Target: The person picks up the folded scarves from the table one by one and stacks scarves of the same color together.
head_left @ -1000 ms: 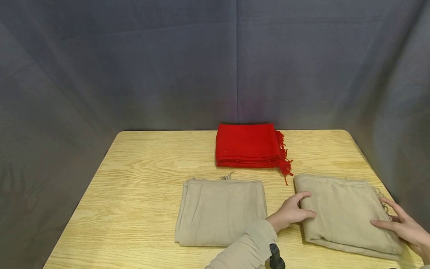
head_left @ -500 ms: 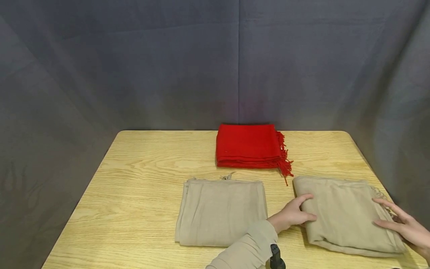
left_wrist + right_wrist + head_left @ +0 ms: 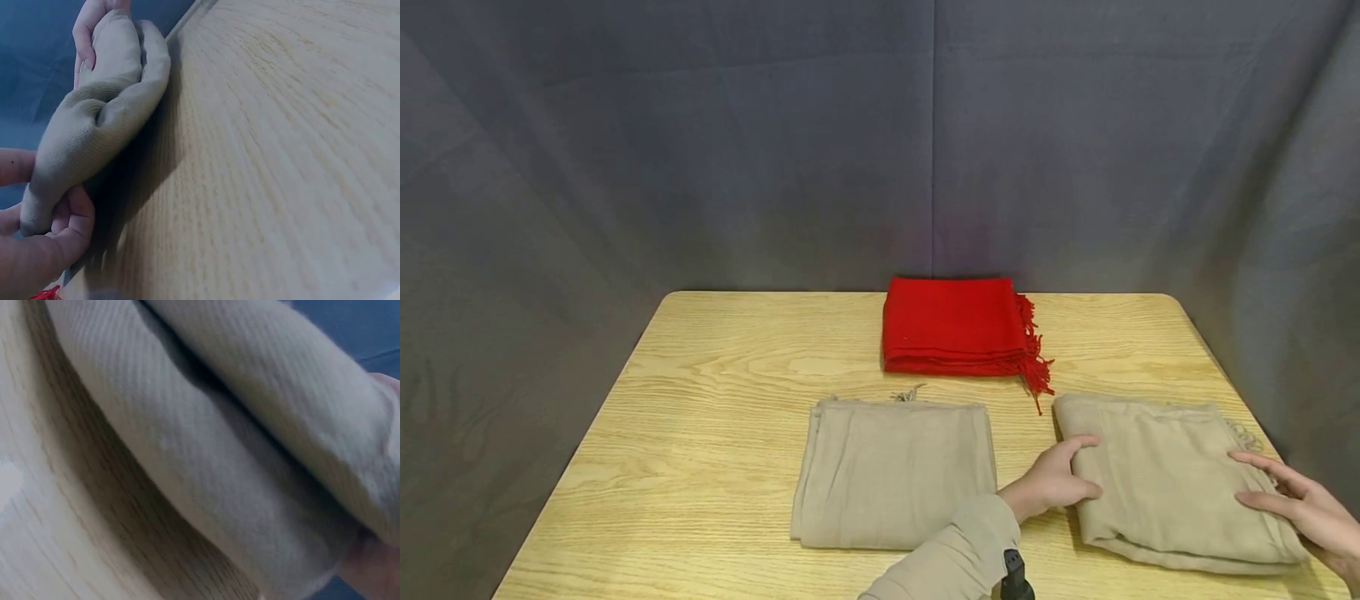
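A folded beige scarf (image 3: pixel 1165 483) with a fringe along its right edge lies at the right side of the table. My left hand (image 3: pixel 1054 479) grips its left edge, thumb and a finger on top; the left wrist view shows other fingers (image 3: pixel 75 219) curled beneath the fold. At the opposite edge my right hand (image 3: pixel 1303 504) holds the scarf, its thumb and index finger over the top. In the right wrist view the scarf's thick folded layers (image 3: pixel 206 444) fill most of the picture, with part of the right hand (image 3: pixel 372 569) behind them.
Another folded beige scarf (image 3: pixel 895 475) lies left of my left forearm, which overlaps its corner. Farther back is a folded red scarf (image 3: pixel 955 325) with its fringe to the right. A dark curtain (image 3: pixel 775 167) hangs behind the wooden table (image 3: pixel 685 433).
The held beige scarf has shifted very slightly toward the front, both hands keeping their places at its sides. The other two scarves stay put.
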Demonstrator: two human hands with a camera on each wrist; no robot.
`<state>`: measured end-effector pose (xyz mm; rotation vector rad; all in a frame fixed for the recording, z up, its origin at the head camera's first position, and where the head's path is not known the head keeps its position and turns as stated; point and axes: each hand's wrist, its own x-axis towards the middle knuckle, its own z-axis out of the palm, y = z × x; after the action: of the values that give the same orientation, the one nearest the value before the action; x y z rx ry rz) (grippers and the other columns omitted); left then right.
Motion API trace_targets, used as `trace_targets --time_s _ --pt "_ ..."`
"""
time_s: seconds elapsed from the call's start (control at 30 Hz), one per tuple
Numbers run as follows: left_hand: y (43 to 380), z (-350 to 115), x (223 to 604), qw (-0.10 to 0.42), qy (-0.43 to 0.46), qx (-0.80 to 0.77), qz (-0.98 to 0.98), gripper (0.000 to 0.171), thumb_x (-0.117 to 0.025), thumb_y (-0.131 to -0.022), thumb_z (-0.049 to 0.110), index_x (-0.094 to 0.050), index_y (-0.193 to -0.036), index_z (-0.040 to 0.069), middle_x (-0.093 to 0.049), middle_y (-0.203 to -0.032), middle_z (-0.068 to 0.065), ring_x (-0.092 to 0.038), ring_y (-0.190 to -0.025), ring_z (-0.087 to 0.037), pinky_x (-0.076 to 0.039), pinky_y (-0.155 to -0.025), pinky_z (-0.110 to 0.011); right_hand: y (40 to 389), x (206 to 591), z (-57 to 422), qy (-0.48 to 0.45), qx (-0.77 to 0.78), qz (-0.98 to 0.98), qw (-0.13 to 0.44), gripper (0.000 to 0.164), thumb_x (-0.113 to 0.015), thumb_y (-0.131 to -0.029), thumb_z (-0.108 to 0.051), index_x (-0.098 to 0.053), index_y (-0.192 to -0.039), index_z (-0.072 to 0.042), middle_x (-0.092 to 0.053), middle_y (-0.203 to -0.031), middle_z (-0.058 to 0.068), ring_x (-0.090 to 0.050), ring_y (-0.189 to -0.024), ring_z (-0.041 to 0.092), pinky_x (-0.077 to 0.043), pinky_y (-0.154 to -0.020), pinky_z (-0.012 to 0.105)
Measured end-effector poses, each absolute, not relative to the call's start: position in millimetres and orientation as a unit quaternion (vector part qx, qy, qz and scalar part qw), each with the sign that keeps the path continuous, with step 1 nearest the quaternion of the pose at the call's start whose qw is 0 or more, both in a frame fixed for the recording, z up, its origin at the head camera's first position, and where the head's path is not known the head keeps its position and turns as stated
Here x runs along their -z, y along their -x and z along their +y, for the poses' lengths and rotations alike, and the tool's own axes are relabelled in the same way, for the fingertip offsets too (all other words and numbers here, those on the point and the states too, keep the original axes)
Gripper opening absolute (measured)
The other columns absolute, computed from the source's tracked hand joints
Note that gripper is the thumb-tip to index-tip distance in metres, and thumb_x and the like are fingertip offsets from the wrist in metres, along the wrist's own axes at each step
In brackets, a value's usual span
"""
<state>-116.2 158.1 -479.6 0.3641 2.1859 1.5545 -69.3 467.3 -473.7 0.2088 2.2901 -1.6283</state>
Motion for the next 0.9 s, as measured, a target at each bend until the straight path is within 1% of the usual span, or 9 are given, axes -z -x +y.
trace_targets --time_s 0.1,0.17,0.2,0.33,0.43,0.57,0.77,0.9 --pt "116.3 157.1 478.1 0.212 -0.146 -0.549 0.795 0.062 -0.073 -0.071 0.002 -0.052 -0.125 0.023 -0.051 -0.122 0.009 -0.044 -0.111 -0.003 -0.039 -0.087 -0.021 68.0 471.8 467.3 -0.078 0.559 0.81 0.16 0.059 -0.05 -0.094 -0.02 -0.021 -0.139 -0.046 0.026 -0.142 -0.004 0.033 -0.118 0.05 0.005 -0.089 0.072" --pt "116.7 156.2 476.7 0.21 -0.158 -0.542 0.798 0.063 -0.074 -0.07 0.002 -0.052 -0.126 0.022 -0.052 -0.122 0.008 -0.045 -0.109 -0.003 -0.039 -0.087 -0.021 67.0 470.6 467.3 -0.074 0.554 0.814 0.157 0.06 -0.05 -0.094 -0.019 -0.021 -0.14 -0.045 0.026 -0.142 -0.003 0.033 -0.118 0.051 0.005 -0.088 0.072" --pt "117.0 155.6 476.0 0.208 -0.164 -0.538 0.8 0.063 -0.074 -0.07 0.002 -0.051 -0.126 0.022 -0.052 -0.122 0.007 -0.045 -0.109 -0.003 -0.039 -0.087 -0.021 66.6 470.1 467.3 -0.072 0.553 0.815 0.155 0.06 -0.05 -0.094 -0.019 -0.02 -0.141 -0.043 0.027 -0.142 -0.001 0.033 -0.118 0.051 0.006 -0.088 0.072" --pt "118.2 153.6 473.2 0.199 -0.178 -0.53 0.805 0.064 -0.075 -0.07 0.004 -0.051 -0.127 0.021 -0.052 -0.122 0.006 -0.046 -0.109 -0.004 -0.039 -0.086 -0.02 65.6 468.2 466.9 -0.062 0.552 0.817 0.152 0.061 -0.049 -0.095 -0.017 -0.019 -0.143 -0.04 0.033 -0.139 0.013 0.033 -0.116 0.053 0.009 -0.085 0.073" --pt "118.9 152.3 471.6 0.193 -0.182 -0.53 0.806 0.064 -0.075 -0.07 0.004 -0.051 -0.128 0.022 -0.052 -0.123 0.007 -0.045 -0.11 -0.004 -0.039 -0.087 -0.02 65.1 467.2 466.8 -0.06 0.549 0.82 0.152 0.061 -0.048 -0.095 -0.017 -0.018 -0.143 -0.039 0.035 -0.138 0.018 0.033 -0.116 0.054 0.008 -0.085 0.073" --pt "119.0 151.2 469.2 0.186 -0.183 -0.529 0.808 0.064 -0.075 -0.07 0.005 -0.051 -0.127 0.022 -0.052 -0.123 0.008 -0.046 -0.11 -0.004 -0.039 -0.086 -0.02 64.5 466.0 466.7 -0.056 0.548 0.821 0.153 0.062 -0.048 -0.095 -0.016 -0.017 -0.144 -0.038 0.035 -0.137 0.019 0.033 -0.116 0.054 0.01 -0.084 0.073" --pt "118.2 149.8 465.1 0.177 -0.188 -0.525 0.811 0.063 -0.074 -0.069 0.003 -0.052 -0.126 0.021 -0.054 -0.119 0.007 -0.047 -0.106 -0.002 -0.04 -0.083 -0.018 63.5 462.1 465.7 -0.054 0.548 0.821 0.152 0.062 -0.049 -0.095 -0.015 -0.018 -0.144 -0.038 0.035 -0.137 0.02 0.032 -0.117 0.054 0.01 -0.083 0.074" --pt "117.7 148.8 461.0 0.169 -0.19 -0.521 0.815 0.064 -0.074 -0.067 0.002 -0.053 -0.125 0.021 -0.056 -0.116 0.007 -0.048 -0.102 -0.001 -0.04 -0.081 -0.017 61.9 459.3 464.3 -0.056 0.545 0.823 0.151 0.062 -0.05 -0.094 -0.015 -0.02 -0.143 -0.039 0.031 -0.141 0.012 0.029 -0.119 0.054 0.007 -0.085 0.074"
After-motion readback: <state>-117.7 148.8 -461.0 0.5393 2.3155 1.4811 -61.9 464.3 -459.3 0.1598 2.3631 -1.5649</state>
